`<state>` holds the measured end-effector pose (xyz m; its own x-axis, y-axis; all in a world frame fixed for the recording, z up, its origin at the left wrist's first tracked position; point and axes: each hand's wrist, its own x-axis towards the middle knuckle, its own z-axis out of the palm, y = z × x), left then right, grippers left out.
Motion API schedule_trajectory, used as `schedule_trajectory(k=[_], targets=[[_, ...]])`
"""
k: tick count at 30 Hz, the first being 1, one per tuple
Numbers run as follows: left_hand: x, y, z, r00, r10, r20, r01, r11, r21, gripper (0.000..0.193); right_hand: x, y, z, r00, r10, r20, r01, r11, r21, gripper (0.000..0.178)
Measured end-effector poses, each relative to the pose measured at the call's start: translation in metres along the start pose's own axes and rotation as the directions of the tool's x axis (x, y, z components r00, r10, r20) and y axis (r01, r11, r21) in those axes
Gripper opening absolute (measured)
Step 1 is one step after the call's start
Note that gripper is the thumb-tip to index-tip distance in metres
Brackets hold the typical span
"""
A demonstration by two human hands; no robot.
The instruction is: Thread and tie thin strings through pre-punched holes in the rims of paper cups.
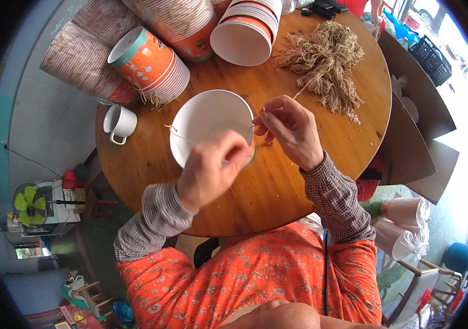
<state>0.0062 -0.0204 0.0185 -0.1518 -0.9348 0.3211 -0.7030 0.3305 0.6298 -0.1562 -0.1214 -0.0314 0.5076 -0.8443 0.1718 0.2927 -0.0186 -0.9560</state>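
A white paper bucket (204, 112) stands mouth up on the table in front of me. A thin beige cord (182, 136) is fastened at its left rim and runs inward until my left hand hides it. That left hand (215, 170) hovers over the bucket's near side with curled fingers; motion blur hides whether they hold anything. At the right rim, my right hand (291, 129) pinches a thin strand of cord between thumb and fingers. Beyond it on the table lies a loose heap of beige cords (330, 63).
Stacks of orange patterned paper buckets (154, 66) line the table's far left, some wrapped in clear plastic. A white enamel mug (120, 122) stands left of the bucket. Open cardboard boxes (415, 115) sit beyond the wooden table's (267, 197) right edge. A green-bladed fan (29, 205) is at left.
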Motion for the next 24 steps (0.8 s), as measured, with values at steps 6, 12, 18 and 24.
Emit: schedule_trajectory(k=[6, 12, 18, 24], targets=[[0.036, -0.032, -0.013, 0.863, -0.441, 0.245, 0.464, 0.504, -0.728, 0.02, 0.009, 0.006, -0.003, 0.989, -0.148, -0.03, 0.139, 0.971, -0.195, 0.012], [0.04, -0.037, -0.014, 0.838, -0.422, 0.345, 0.496, 0.328, -0.804, 0.022, 0.012, 0.006, 0.001, 0.951, -0.308, 0.011, 0.291, 0.889, -0.354, 0.01], [0.04, -0.028, -0.004, 0.876, -0.436, 0.205, 0.464, 0.652, -0.6, 0.022, 0.019, 0.001, 0.003, 0.951, -0.308, 0.027, 0.297, 0.882, -0.366, 0.01], [0.036, -0.03, -0.005, 0.926, -0.346, 0.15, 0.363, 0.714, -0.599, 0.018, 0.028, 0.005, 0.006, 0.967, -0.248, 0.062, 0.254, 0.956, -0.148, 0.012]])
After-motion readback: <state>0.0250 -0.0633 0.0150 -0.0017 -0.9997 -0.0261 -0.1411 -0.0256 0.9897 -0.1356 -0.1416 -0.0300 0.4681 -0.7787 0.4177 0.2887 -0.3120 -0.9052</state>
